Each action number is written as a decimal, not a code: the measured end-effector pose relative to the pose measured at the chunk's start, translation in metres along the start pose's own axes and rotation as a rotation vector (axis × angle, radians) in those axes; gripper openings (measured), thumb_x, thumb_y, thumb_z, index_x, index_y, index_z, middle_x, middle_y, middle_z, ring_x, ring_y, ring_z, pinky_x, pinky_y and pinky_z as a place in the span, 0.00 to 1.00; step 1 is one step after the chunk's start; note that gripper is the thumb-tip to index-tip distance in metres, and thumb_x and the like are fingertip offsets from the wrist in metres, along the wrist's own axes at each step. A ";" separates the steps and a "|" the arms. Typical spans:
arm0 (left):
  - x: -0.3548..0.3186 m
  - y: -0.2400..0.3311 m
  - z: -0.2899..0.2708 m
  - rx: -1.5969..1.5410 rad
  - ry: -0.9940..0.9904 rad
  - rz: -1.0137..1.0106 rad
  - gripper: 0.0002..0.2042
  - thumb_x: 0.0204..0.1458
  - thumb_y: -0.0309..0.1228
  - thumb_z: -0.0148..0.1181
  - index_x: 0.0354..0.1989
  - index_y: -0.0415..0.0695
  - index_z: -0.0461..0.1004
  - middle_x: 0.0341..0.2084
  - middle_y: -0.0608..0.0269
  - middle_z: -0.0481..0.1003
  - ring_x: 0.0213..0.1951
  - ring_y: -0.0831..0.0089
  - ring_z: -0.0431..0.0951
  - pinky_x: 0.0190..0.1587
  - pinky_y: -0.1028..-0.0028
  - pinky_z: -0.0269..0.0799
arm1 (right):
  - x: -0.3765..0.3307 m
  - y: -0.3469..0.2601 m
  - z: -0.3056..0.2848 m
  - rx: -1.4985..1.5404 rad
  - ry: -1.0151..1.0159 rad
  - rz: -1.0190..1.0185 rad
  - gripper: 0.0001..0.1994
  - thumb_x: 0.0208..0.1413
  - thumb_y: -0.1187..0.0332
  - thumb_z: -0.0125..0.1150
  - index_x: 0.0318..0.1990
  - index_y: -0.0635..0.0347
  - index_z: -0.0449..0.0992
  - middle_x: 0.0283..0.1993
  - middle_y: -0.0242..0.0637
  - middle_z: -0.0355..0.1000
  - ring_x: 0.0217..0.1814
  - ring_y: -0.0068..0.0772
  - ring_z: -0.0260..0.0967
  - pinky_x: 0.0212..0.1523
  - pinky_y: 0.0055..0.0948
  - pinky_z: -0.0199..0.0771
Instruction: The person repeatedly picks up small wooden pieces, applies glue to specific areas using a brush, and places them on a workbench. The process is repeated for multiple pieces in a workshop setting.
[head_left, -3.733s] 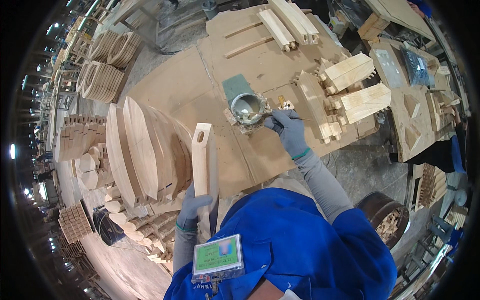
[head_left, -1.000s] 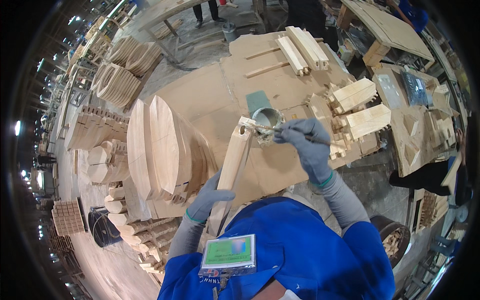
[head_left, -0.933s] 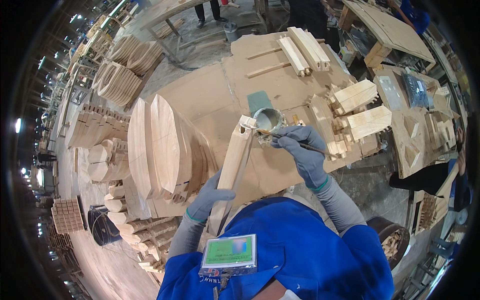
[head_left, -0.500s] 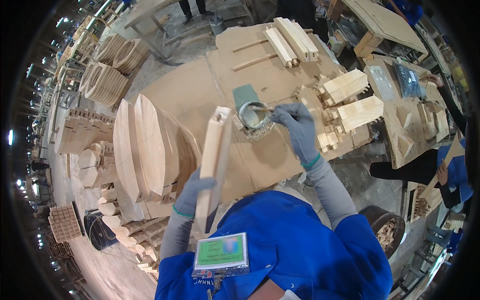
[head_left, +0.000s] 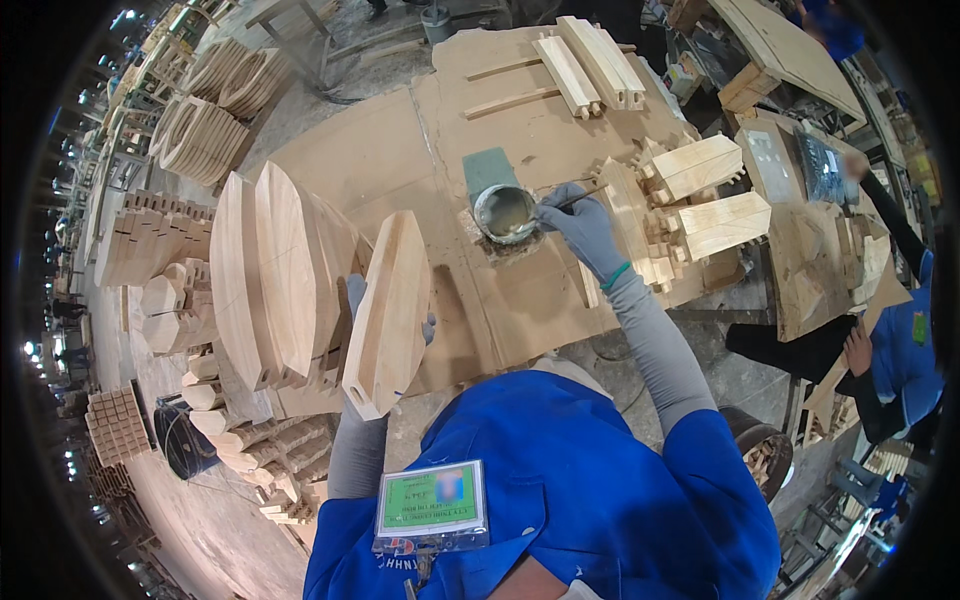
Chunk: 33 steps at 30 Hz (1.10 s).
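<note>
My left hand (head_left: 356,292), in a grey glove, is wrapped round a pale wooden piece (head_left: 388,310) with pointed ends and slots; the piece hides most of the palm. My right hand (head_left: 580,232), also gloved, is closed on a thin brush (head_left: 583,196) whose handle slants up to the right. The brush's lower end is at the near right rim of a round pot (head_left: 505,214) of whitish liquid, and its tip is hard to make out. A green block (head_left: 488,170) lies just behind the pot.
Large curved wooden pieces (head_left: 285,270) stand at the left of the cardboard-covered table (head_left: 370,150). Tenoned wooden blocks (head_left: 722,225) lie at the right, longer wooden bars (head_left: 598,62) at the far side. A co-worker (head_left: 905,340) is at the far right.
My left hand has turned the wooden piece so its broad face shows. My right hand has swung the brush from inside the pot to its rim, its handle now pointing right.
</note>
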<state>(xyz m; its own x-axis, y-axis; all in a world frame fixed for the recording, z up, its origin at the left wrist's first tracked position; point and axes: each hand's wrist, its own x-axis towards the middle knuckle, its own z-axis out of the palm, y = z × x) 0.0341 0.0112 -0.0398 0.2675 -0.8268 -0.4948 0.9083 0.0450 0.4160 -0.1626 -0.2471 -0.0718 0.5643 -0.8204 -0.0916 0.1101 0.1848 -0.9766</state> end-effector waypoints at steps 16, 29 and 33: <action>-0.001 -0.014 0.038 0.233 -0.156 0.266 0.26 0.55 0.44 0.53 0.58 0.42 0.59 0.47 0.54 0.64 0.45 0.64 0.69 0.42 0.71 0.74 | -0.032 0.031 -0.002 0.734 0.325 0.168 0.04 0.56 0.74 0.57 0.34 0.66 0.72 0.34 0.38 0.72 0.33 0.29 0.73 0.37 0.29 0.81; 0.060 -0.010 0.034 0.198 0.004 -0.001 0.24 0.50 0.57 0.54 0.49 0.55 0.67 0.33 0.67 0.70 0.32 0.71 0.73 0.32 0.65 0.76 | -0.044 -0.006 0.010 0.646 0.097 0.012 0.06 0.58 0.74 0.53 0.39 0.69 0.72 0.37 0.39 0.72 0.37 0.31 0.74 0.44 0.27 0.79; 0.050 -0.013 0.078 0.213 -0.120 0.064 0.28 0.54 0.56 0.48 0.56 0.50 0.64 0.38 0.65 0.72 0.35 0.73 0.76 0.33 0.69 0.78 | -0.083 -0.071 0.031 0.582 -0.108 0.027 0.02 0.57 0.77 0.52 0.33 0.66 0.69 0.36 0.44 0.73 0.38 0.31 0.75 0.43 0.29 0.80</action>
<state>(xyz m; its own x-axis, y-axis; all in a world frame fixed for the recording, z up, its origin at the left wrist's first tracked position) 0.0107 -0.0743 -0.0097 0.2709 -0.8871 -0.3737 0.7989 -0.0093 0.6014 -0.1921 -0.1754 0.0113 0.6499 -0.7572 -0.0652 0.5076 0.4964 -0.7042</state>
